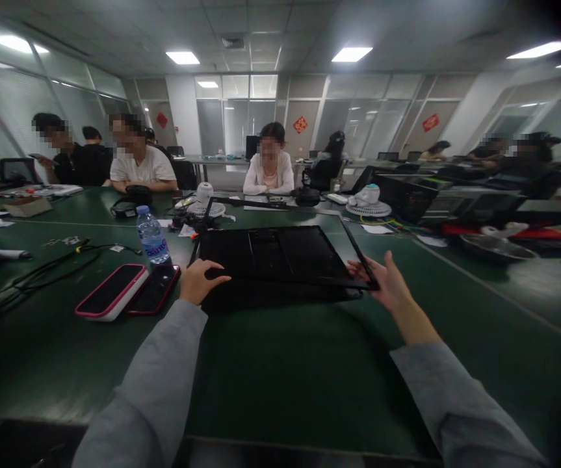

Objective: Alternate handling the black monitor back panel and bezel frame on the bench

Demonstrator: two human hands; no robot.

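Note:
A thin black rectangular frame [355, 246], like a screen bezel, is raised at a tilt over the table in front of me. Through its opening shows a flat black panel [304, 250] with ridges; whether the two touch I cannot tell. At the near left corner, my left hand [199, 281] pinches the frame's front edge between thumb and fingers. My right hand [391, 286] grips the near right corner, its fingers behind the bar and its thumb pointing up. The panel's underside is in dark shadow.
On the green table [280, 390], left of my left hand, lie a pink-rimmed phone [112, 291], a red-edged phone [156, 289] and a water bottle [151, 235]. Black cables [46, 276] lie farther left. A white fan [368, 203] stands across; several people sit beyond.

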